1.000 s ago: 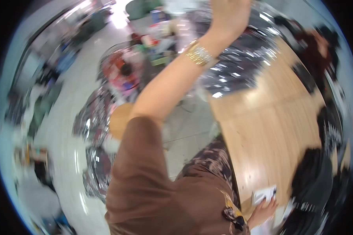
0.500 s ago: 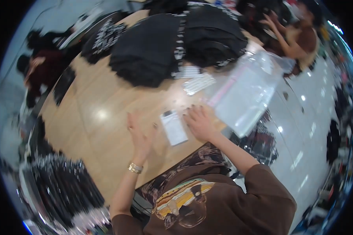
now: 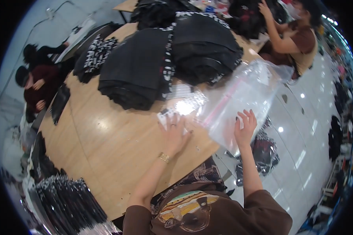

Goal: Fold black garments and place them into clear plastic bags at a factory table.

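Clear plastic bagging (image 3: pixel 239 98) with a pink strip lies at 2 o'clock in my head view, spread over the right side of the pale wooden counter (image 3: pixel 117 156). Near the centre, I see the left hand (image 3: pixel 175 133) laid over a small white rectangular item (image 3: pixel 162 116), its fingers a little apart on top; I cannot tell whether it grips the thing. The right hand (image 3: pixel 245 125) is at 3 o'clock, raised, fingers loosely curled and apart, holding nothing; in my view it overlaps the bagging's lower edge, but I cannot tell if they touch. Just beyond the left hand, at 12 o'clock, I make out shiny white sheets (image 3: pixel 180 92). Behind them, two broad stacks of black cloth run side by side, the left stack (image 3: pixel 129 70) at 11 o'clock, the right stack (image 3: pixel 208 51) at 1 o'clock. Plastic-wrapped dark packets (image 3: pixel 64 203) stand in a row at 8 o'clock, and a co-worker (image 3: pixel 296 47) is at 2 o'clock, beyond the bagging.
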A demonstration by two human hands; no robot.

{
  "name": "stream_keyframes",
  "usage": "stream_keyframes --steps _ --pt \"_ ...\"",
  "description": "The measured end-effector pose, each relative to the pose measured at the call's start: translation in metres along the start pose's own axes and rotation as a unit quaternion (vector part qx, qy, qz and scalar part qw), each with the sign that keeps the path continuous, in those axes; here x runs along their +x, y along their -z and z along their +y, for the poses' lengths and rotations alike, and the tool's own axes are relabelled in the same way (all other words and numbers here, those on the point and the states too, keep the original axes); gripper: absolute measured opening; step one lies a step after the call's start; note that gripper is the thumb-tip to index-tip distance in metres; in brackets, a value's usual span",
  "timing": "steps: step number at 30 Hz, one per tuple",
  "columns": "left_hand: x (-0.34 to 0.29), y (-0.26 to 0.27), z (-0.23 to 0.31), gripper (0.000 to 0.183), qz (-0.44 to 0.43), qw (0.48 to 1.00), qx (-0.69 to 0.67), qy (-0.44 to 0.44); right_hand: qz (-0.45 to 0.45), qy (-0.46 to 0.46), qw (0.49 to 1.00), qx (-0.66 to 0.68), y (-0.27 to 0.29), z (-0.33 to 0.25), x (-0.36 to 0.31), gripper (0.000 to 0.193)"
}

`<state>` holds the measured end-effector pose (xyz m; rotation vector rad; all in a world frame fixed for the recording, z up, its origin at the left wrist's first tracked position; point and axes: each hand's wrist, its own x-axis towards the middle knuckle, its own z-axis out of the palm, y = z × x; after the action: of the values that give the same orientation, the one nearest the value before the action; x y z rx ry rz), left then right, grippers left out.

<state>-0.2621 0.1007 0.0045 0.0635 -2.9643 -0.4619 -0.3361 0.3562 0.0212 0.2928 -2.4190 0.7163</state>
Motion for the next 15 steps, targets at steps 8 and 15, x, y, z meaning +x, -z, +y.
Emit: stream_keyframes --steps 8,15 --pt "0.025 0.041 -0.037 0.025 0.27 0.929 -0.239 0.086 -0.162 -0.17 0.772 0.591 -0.127 -0.146 0.056 0.019" --pt "0.086 0.105 -0.191 0.022 0.545 0.725 -0.349 0.236 -0.216 -0.359 0.74 0.527 -0.194 -0.22 0.093 0.037"
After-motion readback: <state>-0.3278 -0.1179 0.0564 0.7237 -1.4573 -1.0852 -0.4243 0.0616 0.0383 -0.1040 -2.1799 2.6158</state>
